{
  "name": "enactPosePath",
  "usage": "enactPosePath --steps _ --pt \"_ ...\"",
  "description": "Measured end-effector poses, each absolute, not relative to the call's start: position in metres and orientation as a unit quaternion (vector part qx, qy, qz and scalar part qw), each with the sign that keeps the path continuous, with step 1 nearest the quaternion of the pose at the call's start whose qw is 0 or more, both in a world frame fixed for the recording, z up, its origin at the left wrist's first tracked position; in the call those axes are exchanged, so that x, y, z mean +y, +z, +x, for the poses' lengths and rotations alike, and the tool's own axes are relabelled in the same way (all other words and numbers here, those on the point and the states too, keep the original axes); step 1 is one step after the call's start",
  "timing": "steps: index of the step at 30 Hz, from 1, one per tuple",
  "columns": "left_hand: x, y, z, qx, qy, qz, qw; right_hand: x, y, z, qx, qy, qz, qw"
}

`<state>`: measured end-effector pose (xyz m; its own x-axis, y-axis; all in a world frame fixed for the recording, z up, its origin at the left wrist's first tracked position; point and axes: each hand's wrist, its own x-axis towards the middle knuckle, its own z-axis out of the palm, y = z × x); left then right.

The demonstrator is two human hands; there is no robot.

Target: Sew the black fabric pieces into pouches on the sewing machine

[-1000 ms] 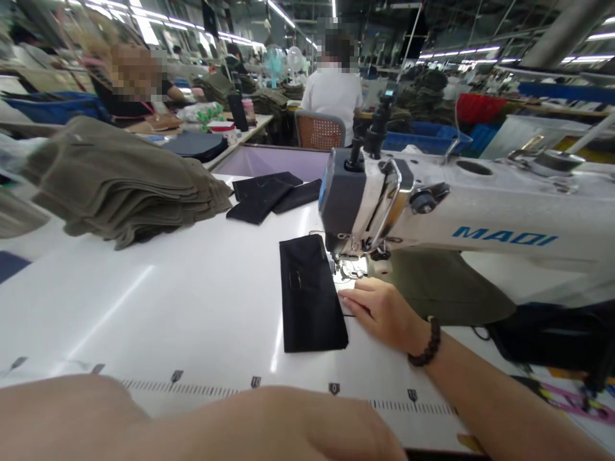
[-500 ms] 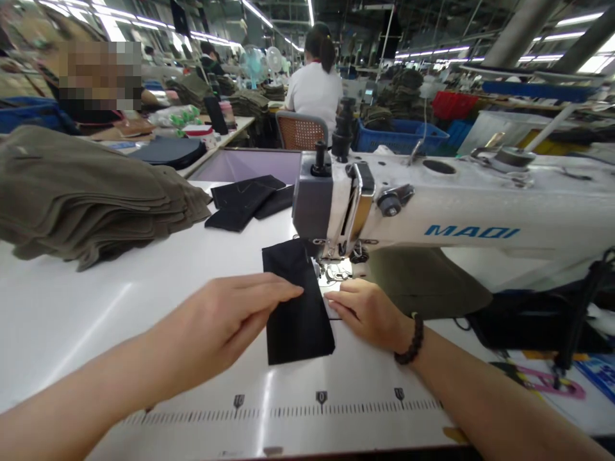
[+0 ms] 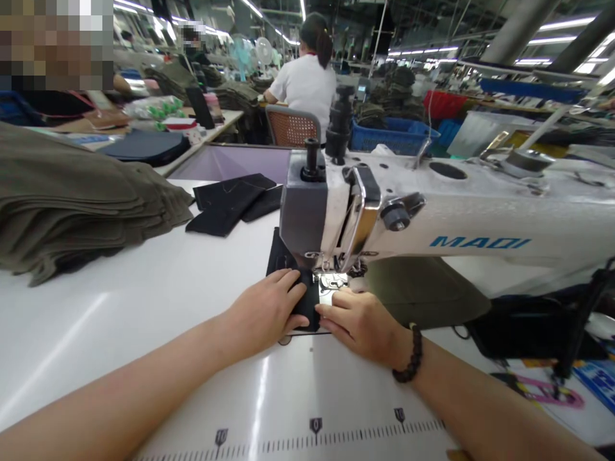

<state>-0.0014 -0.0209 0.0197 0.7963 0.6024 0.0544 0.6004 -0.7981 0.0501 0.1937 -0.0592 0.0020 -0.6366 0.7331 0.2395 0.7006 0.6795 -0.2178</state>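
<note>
Pressing flat, both hands have slid the black fabric under the machine head.

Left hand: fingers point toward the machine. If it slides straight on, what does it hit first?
Likely the presser foot area under the sewing machine head; the left hand lies flat on the black fabric piece. Depth is unclear.

Left hand flat on black fabric piece, fingers spread. Right hand touches its right edge, just below the presser foot of the white sewing machine. Beaded bracelet on right wrist. Stack of olive fabric far left on white worktop; more black pieces behind.
</note>
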Motion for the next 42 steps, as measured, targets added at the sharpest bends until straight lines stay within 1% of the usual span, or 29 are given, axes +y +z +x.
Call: enactPosePath --steps 4,10,20,37,39,42 --pt "-0.017 0.012 -0.002 0.311 0.066 0.948 0.019 -0.059 0.002 0.192 -0.893 0.061 -0.417 0.156" --pt "-0.015 0.008 -0.005 0.316 0.072 0.945 0.039 -0.06 -0.001 0.191 -0.885 0.054 -0.43 0.171" --pt "-0.011 0.004 -0.005 0.299 0.104 0.948 0.035 -0.059 -0.001 0.19 -0.875 0.065 -0.448 0.174" --pt "-0.006 0.0 -0.007 0.297 0.139 0.944 0.037 -0.059 0.004 0.188 -0.864 0.083 -0.471 0.158" --pt "-0.01 -0.001 -0.008 0.278 0.141 0.95 0.035 -0.059 0.003 0.189 -0.872 0.087 -0.453 0.162" --pt "-0.019 -0.001 -0.01 0.206 0.137 0.967 0.061 -0.06 0.003 0.191 -0.895 0.093 -0.402 0.168"
